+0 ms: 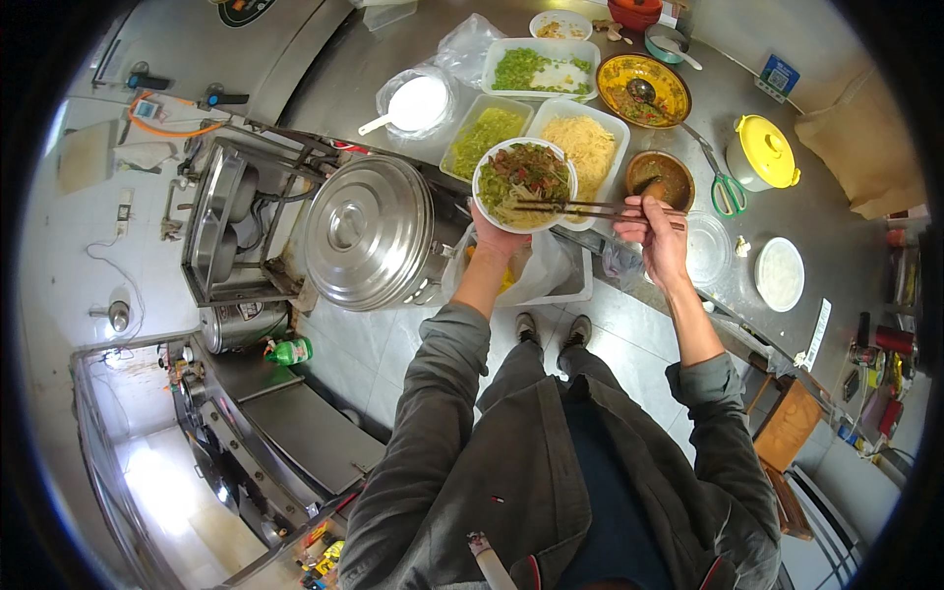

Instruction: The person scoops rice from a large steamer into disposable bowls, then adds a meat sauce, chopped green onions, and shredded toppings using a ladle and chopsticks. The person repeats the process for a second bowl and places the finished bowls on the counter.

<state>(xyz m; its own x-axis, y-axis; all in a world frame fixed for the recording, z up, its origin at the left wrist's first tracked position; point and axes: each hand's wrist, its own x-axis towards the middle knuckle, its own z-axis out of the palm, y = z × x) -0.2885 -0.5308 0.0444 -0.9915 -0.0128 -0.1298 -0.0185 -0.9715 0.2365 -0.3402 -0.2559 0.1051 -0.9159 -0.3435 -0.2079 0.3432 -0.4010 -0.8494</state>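
Note:
My left hand point(499, 239) is closed under a white bowl point(476, 189), holding it above the front edge of the steel counter. Inside it are pale noodle-like strands, shredded greens and a reddish-brown chopped topping point(539, 162). My right hand point(657, 234) grips a pair of dark chopsticks point(596, 209), their tips in the bowl's food. Just beyond the bowl are a tub of shredded green vegetable point(484, 136) and a tub of pale yellow shreds point(587, 143). A brown bowl point(672, 167) of dark sauce with a utensil in it lies past my right hand.
A large lidded steel pot point(359, 231) stands at left. Farther back are chopped greens point(521, 71), a patterned bowl point(677, 113) with a ladle, green-handled scissors point(729, 195) and a yellow-lidded pot point(769, 147). A bagged bin stands below the bowl. A cigarette point(489, 562) shows at the lower edge.

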